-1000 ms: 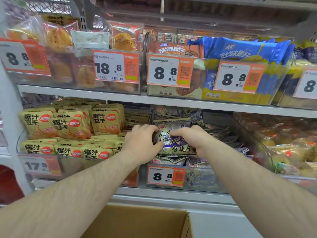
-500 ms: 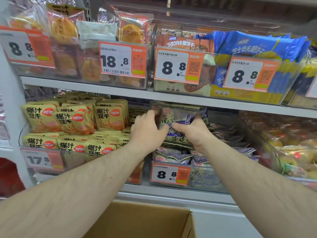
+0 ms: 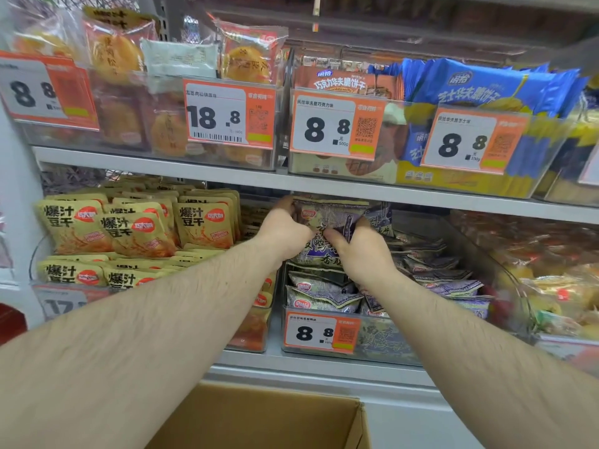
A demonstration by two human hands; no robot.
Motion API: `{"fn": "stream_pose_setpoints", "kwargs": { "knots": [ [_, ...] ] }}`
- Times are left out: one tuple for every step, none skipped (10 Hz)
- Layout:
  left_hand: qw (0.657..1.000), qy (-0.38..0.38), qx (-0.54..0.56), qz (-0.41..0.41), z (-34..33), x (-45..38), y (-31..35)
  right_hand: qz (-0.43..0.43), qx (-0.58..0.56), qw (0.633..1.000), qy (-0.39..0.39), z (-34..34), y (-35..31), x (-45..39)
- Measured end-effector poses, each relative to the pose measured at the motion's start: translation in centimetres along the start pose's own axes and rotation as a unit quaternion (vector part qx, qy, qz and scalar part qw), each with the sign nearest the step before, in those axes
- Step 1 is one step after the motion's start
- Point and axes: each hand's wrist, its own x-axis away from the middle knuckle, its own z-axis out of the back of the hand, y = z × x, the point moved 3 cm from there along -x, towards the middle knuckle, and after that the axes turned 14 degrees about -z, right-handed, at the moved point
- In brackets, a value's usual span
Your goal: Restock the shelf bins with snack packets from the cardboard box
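Both my hands reach into the clear middle bin [image 3: 382, 354] on the lower shelf. My left hand [image 3: 285, 234] grips the left edge of a stack of purple-and-tan snack packets [image 3: 330, 218], held upright at the bin's front. My right hand [image 3: 359, 251] pinches the same stack from the right. More purple packets [image 3: 324, 296] lie flat in the bin below and behind the stack. The open cardboard box [image 3: 275, 419] sits under my arms at the bottom; its inside is hidden.
Yellow tofu-snack packets [image 3: 136, 228] fill the bin to the left. A bin of mixed wrapped sweets [image 3: 551, 280] stands to the right. The upper shelf [image 3: 324, 186] hangs just above the stack, carrying bins of cakes and blue biscuit packs [image 3: 479, 89] with orange price tags.
Both hands have lifted the packet stack upward and deeper, from low in the bin to just under the upper shelf. The camera moved closer.
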Motion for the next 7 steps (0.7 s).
{"fn": "stream_pose_setpoints", "kwargs": {
  "knots": [
    [0.998, -0.015, -0.060, -0.017, -0.3, 0.1, -0.7, 0.011, 0.041, 0.999, -0.019, -0.7, 0.4, 0.1],
    [0.995, -0.021, -0.098, -0.010, -0.4, 0.2, -1.4, 0.015, 0.057, 0.998, -0.036, -0.5, 0.4, 0.3],
    [0.991, -0.035, -0.126, -0.024, -0.4, 0.4, -1.4, 0.024, 0.088, 0.994, -0.053, -0.3, 0.3, 0.4],
    [0.988, -0.035, -0.145, -0.031, -0.4, 0.5, -1.2, 0.018, 0.109, 0.992, -0.066, -0.4, 0.2, 0.4],
    [0.988, -0.033, -0.147, -0.026, -0.2, 0.7, -1.2, 0.001, 0.110, 0.991, -0.080, -0.5, 0.5, 0.1],
    [0.985, -0.040, -0.170, -0.019, 0.2, 1.9, -0.5, -0.053, 0.129, 0.986, -0.087, -0.1, 1.2, 0.6],
    [0.968, -0.026, -0.247, -0.018, 1.1, 3.3, 0.4, -0.091, 0.160, 0.982, -0.038, 1.3, 0.9, 2.1]
  ]
}}
